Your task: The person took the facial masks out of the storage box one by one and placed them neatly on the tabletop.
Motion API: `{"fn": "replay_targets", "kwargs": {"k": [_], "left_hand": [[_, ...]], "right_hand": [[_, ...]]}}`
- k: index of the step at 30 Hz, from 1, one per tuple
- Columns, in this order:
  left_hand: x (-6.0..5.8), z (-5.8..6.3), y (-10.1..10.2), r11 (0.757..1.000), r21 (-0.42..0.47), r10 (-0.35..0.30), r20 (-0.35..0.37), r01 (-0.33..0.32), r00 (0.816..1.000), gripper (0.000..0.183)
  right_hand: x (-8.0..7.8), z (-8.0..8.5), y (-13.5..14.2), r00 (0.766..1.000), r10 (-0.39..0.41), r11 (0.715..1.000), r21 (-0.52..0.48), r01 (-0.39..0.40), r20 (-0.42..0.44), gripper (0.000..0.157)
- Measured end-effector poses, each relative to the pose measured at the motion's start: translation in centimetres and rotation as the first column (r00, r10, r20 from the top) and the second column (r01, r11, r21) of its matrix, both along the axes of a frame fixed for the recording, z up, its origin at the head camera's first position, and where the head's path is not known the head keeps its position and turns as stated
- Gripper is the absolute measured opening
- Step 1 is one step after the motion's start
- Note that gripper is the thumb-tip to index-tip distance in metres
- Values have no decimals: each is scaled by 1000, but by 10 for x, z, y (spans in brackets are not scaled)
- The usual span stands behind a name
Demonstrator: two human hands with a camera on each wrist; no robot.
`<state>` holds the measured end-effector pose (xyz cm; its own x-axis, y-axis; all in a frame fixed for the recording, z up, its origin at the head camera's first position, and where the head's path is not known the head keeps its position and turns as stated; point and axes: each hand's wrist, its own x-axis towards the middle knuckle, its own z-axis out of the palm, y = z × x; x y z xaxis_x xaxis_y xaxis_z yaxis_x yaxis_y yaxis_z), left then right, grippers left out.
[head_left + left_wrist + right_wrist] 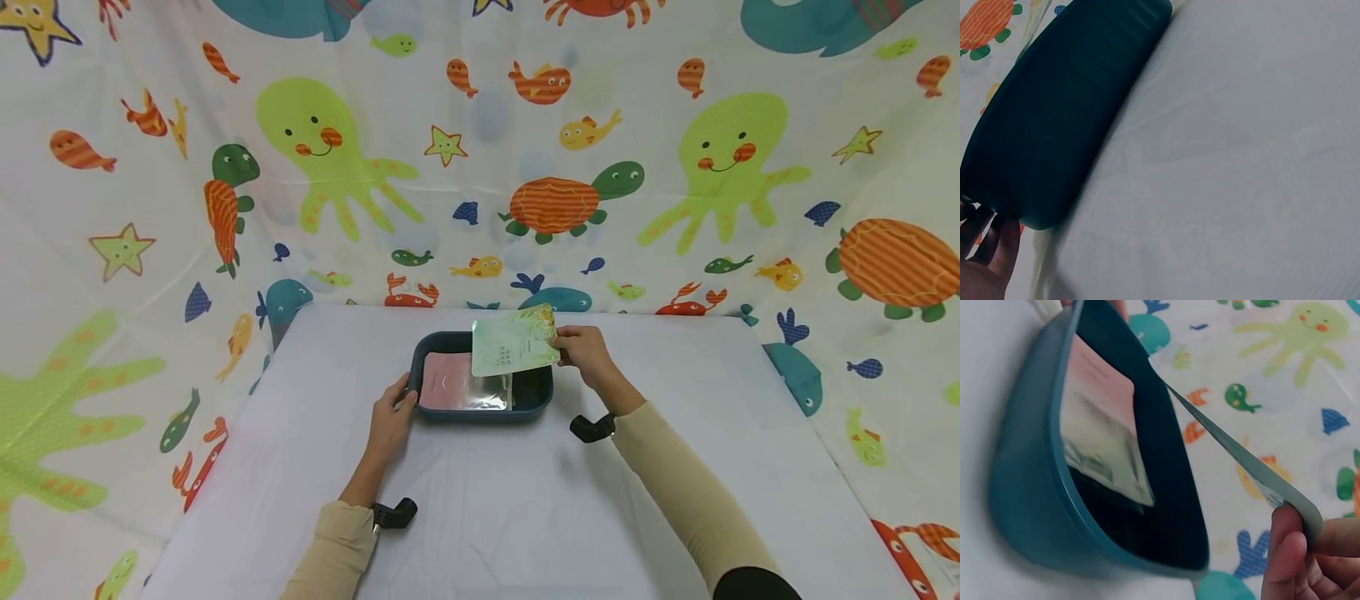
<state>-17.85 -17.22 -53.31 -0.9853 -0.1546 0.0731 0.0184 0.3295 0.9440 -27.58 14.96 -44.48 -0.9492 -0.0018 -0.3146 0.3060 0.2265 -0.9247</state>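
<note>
A dark blue-green plastic bin (480, 416) stands on the white table. Inside it lies a pink sheet mask packet (444, 381) with a silvery end; the right wrist view shows this packet (1099, 387) leaning in the bin. My left hand (392, 421) grips the bin's left end, its fingers (1005, 247) against the outer wall. Above the bin's right half, my right hand (583, 353) pinches the right edge of a pale green sheet mask packet (512, 343). Seen edge-on in the right wrist view, that packet (1229, 445) bends slightly near the thumb.
A white cloth covers the table (480, 508). Behind it hangs a curtain (465, 108) printed with sea animals, meeting the table's back edge just beyond the bin. Black wrist cameras sit on the left wrist (395, 513) and the right wrist (592, 428).
</note>
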Motion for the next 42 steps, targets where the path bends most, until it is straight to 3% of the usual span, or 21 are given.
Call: {"fn": "replay_targets", "kwargs": {"k": [11, 24, 33, 42], "left_hand": [[-1, -5, -2, 1000, -9, 10, -1, -10, 1000, 48], [-1, -3, -2, 1000, 11, -8, 6, 7, 1000, 48], [-1, -4, -2, 1000, 12, 0, 8, 0, 1000, 47], [-1, -7, -2, 1000, 9, -3, -7, 3, 1000, 48]], "right_hand": [[-8, 8, 35, 999, -54, 998, -40, 54, -2, 38], [-13, 18, 73, 995, -97, 995, -1, 97, 4, 43], [-27, 16, 96, 993, -120, 992, 42, 119, 15, 46], [-35, 2, 112, 989, -139, 987, 85, 134, 49, 49]]}}
